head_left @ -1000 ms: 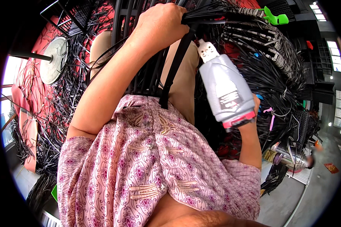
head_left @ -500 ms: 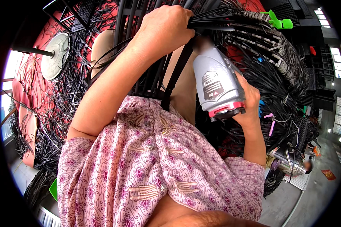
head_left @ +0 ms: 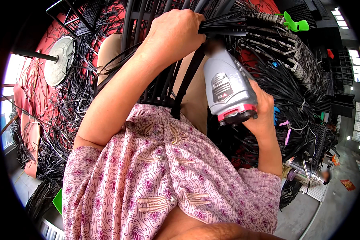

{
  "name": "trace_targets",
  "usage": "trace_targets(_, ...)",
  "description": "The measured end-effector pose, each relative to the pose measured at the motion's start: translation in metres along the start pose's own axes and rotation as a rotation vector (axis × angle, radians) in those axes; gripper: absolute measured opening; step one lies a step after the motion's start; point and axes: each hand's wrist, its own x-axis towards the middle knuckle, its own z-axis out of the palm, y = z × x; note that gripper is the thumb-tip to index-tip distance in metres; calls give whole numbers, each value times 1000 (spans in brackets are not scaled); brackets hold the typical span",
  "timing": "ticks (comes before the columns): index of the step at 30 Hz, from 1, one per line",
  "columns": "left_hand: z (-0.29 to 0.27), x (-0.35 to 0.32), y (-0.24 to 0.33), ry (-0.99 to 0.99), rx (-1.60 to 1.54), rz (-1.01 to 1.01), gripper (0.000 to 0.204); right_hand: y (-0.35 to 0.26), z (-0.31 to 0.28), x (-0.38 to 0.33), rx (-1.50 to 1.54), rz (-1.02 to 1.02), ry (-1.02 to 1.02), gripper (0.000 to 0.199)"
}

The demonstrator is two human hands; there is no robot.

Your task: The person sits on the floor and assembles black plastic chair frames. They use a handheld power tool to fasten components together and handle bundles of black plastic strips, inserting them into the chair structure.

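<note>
My left hand [head_left: 175,33] is at the top middle, fingers curled round a bundle of black plastic strips [head_left: 226,25] that runs off to the right. My closed right hand [head_left: 262,106] holds a grey power tool [head_left: 224,80] with a red and black end. The tool's front is blurred and lies just below the strips; whether it touches them I cannot tell. A black slatted frame [head_left: 138,24] is beneath my left hand and forearm, between my knees. One broad black strip [head_left: 185,82] hangs down toward my lap.
Loose black strips [head_left: 82,96] cover the red floor at left, round a pale disc [head_left: 59,61] on a pole. Thick strip coils [head_left: 300,60] lie at right, below a green plastic piece [head_left: 296,22]. A clear bottle [head_left: 308,176] is at lower right.
My left hand has come down slightly with the strips. The red and black end of the tool has tilted a little left. Both grips stay the same.
</note>
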Motion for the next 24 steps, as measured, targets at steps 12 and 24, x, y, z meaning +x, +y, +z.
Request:
trace_targets(12, -1, 2, -10, 3, -122, 24, 41, 2, 1, -32, 93, 170, 86, 65)
trace_targets(24, -62, -9, -23, 49, -540, -84, 28, 16, 23, -96, 443, 725, 368, 26)
